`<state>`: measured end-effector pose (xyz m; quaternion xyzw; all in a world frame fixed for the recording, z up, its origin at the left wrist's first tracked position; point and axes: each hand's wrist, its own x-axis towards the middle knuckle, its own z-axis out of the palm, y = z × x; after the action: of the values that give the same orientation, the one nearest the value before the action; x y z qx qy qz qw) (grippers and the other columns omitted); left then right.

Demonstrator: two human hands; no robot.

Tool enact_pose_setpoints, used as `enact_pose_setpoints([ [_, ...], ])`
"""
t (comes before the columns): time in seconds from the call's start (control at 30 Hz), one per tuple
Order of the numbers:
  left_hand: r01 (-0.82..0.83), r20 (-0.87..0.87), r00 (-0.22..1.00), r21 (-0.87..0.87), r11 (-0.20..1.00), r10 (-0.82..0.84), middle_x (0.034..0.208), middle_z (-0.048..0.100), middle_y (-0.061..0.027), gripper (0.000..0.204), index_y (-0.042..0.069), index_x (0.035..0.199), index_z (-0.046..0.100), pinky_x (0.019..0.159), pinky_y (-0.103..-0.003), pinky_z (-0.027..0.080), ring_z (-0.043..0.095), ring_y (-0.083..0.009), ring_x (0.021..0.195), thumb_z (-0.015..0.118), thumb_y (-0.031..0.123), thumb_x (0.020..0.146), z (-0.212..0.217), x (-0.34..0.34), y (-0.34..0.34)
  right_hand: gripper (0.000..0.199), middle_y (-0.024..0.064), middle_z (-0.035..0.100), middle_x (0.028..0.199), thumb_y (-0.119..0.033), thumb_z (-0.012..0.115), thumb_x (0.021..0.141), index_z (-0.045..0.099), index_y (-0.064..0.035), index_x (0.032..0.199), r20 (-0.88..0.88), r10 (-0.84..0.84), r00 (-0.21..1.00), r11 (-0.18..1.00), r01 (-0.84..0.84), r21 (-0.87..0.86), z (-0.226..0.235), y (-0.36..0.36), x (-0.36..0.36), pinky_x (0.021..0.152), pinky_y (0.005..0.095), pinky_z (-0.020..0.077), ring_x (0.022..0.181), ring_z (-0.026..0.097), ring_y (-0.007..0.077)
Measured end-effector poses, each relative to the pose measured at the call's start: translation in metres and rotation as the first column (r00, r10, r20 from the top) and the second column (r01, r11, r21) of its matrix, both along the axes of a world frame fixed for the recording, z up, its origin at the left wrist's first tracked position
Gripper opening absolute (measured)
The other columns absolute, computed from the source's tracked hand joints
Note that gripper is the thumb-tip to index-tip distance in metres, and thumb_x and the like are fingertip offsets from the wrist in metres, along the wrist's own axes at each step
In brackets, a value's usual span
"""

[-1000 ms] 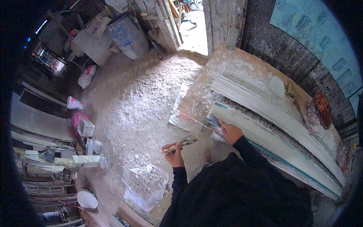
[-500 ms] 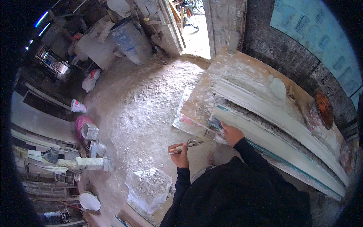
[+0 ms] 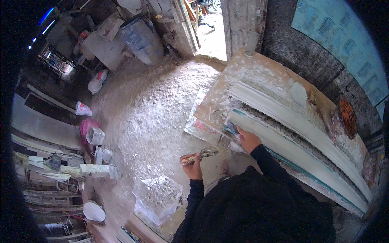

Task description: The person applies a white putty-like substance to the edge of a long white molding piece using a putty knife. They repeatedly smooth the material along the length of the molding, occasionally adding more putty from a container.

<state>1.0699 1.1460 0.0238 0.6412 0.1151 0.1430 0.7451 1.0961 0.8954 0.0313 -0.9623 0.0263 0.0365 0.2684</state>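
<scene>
Evidently the left hand [image 3: 193, 167] is closed round a plaster-caked tool [image 3: 200, 155] held over the dusty floor [image 3: 154, 105], while the right hand [image 3: 248, 140], fingers curled, rests on the near end of the long white moulding [image 3: 300, 150] on the bench [image 3: 259, 77]; steadying that end seems wise before the tool meets it

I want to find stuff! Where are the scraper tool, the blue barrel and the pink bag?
scraper tool [image 3: 200, 155]: head view, on its crusted blade.
blue barrel [image 3: 142, 39]: head view, on its side wall.
pink bag [image 3: 86, 125]: head view, on its upper part.
</scene>
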Motion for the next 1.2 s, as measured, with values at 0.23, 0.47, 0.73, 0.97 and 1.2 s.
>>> enact_pose_setpoints([
  [0.23,-0.004,-0.034,0.999,0.006,1.0,0.004,0.079,0.056,-0.0104,0.033,0.005,0.089,0.04,0.057,-0.025,0.051,0.057,-0.0154,0.067,0.069,0.008,0.073,-0.006,-0.014,0.005,0.046,0.0173,0.059,0.087,-0.022,0.04,0.087,0.031,-0.0217,0.132,-0.13,-0.025,0.991,0.999,0.022,-0.023,0.0,-0.018,-0.022,0.069,0.0447,0.0442,0.077,0.056,0.0355],
  [0.47,0.014,-0.037,0.999,-0.033,0.999,-0.015,0.08,0.056,-0.0111,0.033,0.005,0.089,0.04,0.057,-0.025,0.051,0.058,-0.0154,0.067,0.069,0.007,0.073,0.004,-0.007,-0.009,0.044,0.0165,0.06,0.088,-0.024,0.042,0.087,0.034,-0.0226,0.13,-0.091,0.034,0.995,0.999,-0.031,0.036,0.025,0.006,0.019,0.068,0.0436,0.045,0.077,0.057,0.0354],
  [0.73,0.02,-0.027,0.999,0.017,1.0,-0.02,0.079,0.056,-0.0108,0.033,0.005,0.088,0.041,0.058,-0.025,0.05,0.057,-0.015,0.068,0.07,0.009,0.072,-0.005,-0.01,-0.009,0.041,0.013,0.059,0.102,-0.023,0.046,0.085,0.042,-0.0217,0.126,-0.155,0.069,0.985,0.995,-0.079,-0.064,0.051,-0.078,-0.059,0.073,0.0375,0.0459,0.086,0.058,0.0319],
  [0.97,-0.002,-0.069,0.998,-0.01,1.0,0.001,0.08,0.057,-0.0111,0.034,0.006,0.089,0.04,0.057,-0.025,0.05,0.057,-0.0149,0.068,0.069,0.008,0.073,-0.006,0.002,-0.016,0.042,0.0165,0.06,0.088,-0.028,0.043,0.086,0.038,-0.0274,0.127,-0.134,0.09,0.987,0.996,-0.091,0.001,0.025,-0.101,-0.087,0.066,0.0452,0.0466,0.077,0.057,0.0357],
  [1.2,0.042,-0.035,0.999,-0.001,0.999,-0.042,0.08,0.057,-0.0117,0.036,0.006,0.09,0.039,0.058,-0.026,0.05,0.057,-0.016,0.068,0.07,0.009,0.072,-0.006,0.009,-0.026,0.038,0.0147,0.06,0.093,-0.025,0.044,0.085,0.046,-0.0258,0.123,-0.21,0.044,0.977,0.999,-0.049,-0.022,0.019,-0.057,-0.033,0.07,0.0391,0.0458,0.081,0.057,0.0334],
])
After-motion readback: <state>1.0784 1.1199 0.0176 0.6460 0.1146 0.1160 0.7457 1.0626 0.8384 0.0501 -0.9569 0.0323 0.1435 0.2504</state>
